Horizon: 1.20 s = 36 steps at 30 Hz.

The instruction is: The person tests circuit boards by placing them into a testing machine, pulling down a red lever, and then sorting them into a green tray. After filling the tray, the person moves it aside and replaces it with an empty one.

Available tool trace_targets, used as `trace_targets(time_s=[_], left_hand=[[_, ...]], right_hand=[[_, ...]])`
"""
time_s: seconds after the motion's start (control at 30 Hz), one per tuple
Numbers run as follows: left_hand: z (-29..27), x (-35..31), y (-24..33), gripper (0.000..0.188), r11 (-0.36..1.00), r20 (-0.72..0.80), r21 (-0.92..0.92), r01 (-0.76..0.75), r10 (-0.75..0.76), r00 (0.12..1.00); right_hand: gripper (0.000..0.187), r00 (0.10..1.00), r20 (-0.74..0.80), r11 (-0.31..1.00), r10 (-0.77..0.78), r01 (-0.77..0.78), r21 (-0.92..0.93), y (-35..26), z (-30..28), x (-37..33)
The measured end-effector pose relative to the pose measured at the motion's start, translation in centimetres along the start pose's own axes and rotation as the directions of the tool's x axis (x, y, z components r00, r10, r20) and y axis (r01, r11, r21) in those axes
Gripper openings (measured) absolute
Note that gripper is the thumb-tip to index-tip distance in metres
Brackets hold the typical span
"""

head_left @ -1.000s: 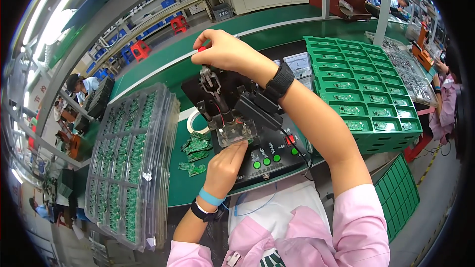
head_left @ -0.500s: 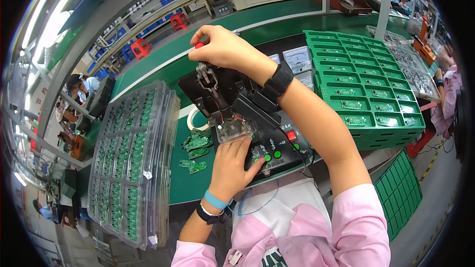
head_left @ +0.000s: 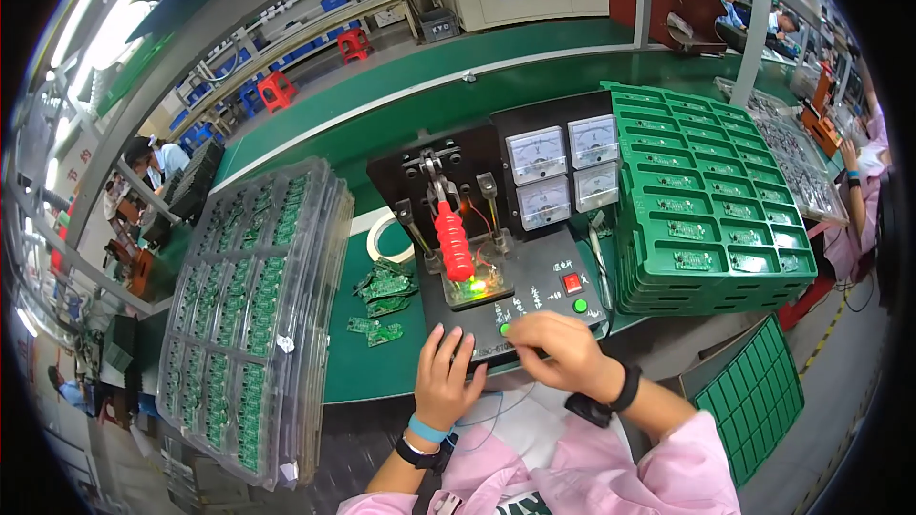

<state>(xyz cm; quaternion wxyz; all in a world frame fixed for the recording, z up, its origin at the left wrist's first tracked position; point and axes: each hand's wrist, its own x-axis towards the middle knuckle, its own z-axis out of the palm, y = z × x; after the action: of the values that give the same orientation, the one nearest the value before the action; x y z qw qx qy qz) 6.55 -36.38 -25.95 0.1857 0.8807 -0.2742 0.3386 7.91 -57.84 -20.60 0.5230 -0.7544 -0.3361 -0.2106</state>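
Note:
My left hand [head_left: 447,377] lies with fingers spread at the front left edge of a black test box [head_left: 549,262]. My right hand [head_left: 563,351] has its fingers curled, with a fingertip at a green button [head_left: 506,329] on the box's front panel; nothing shows in its grasp. On the box, a toggle clamp with a red ribbed handle [head_left: 454,243] points down toward me over a clear fixture plate [head_left: 482,288]. Green and yellow lights glow under the handle's end. Whether a board lies there is hard to make out.
Loose green circuit boards [head_left: 384,288] and a tape roll [head_left: 389,240] lie left of the box. Beyond them stand clear stacked trays of boards [head_left: 315,324]. Four-sided analog meters [head_left: 539,154] and stacked green trays [head_left: 668,265] are to the right. A co-worker's arm [head_left: 852,181] shows far right.
My right hand has left the clamp handle and come down to the green button. The red handle has swung down, lights glow on the fixture, and my left hand has drawn back from it.

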Motion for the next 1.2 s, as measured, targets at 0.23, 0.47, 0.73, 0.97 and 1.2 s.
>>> trace_targets(time_s=[0.23, 0.47, 0.73, 0.97, 1.2], left_hand=[[0.3, 0.4, 0.7, 0.051, 0.999, -0.091, -0.047, 0.024, -0.029, 0.995], [0.9, 0.3, 1.2, 0.055, 0.991, -0.198, -0.092, 0.093, -0.109, 0.974], [1.0, 0.7, 1.2, 0.074, 0.949, -0.528, -0.282, 0.144, -0.279, 0.802], [0.0, 0.9, 1.0, 0.059, 0.973, -0.19, -0.124, 0.196, -0.217, 0.957], [0.1, 0.2, 0.7, 0.058, 0.97, -0.2, -0.14, 0.199, -0.225, 0.954]], right_hand=[[0.03, 0.975, -0.137, 0.845, -0.175, 0.077, -0.529, -2.3, -3.0, -0.8], [0.036, 0.986, 0.085, 0.756, -0.143, 0.164, -0.634, 0.3, -0.8, -3.4], [0.038, 0.994, 0.101, 0.78, -0.046, 0.098, -0.618, -0.5, -0.8, -3.0], [0.048, 0.967, 0.253, 0.841, 0.001, 0.136, -0.523, -0.4, -0.7, 4.4], [0.056, 0.944, 0.303, 0.829, -0.128, 0.269, -0.489, -0.4, 1.0, 6.7]])
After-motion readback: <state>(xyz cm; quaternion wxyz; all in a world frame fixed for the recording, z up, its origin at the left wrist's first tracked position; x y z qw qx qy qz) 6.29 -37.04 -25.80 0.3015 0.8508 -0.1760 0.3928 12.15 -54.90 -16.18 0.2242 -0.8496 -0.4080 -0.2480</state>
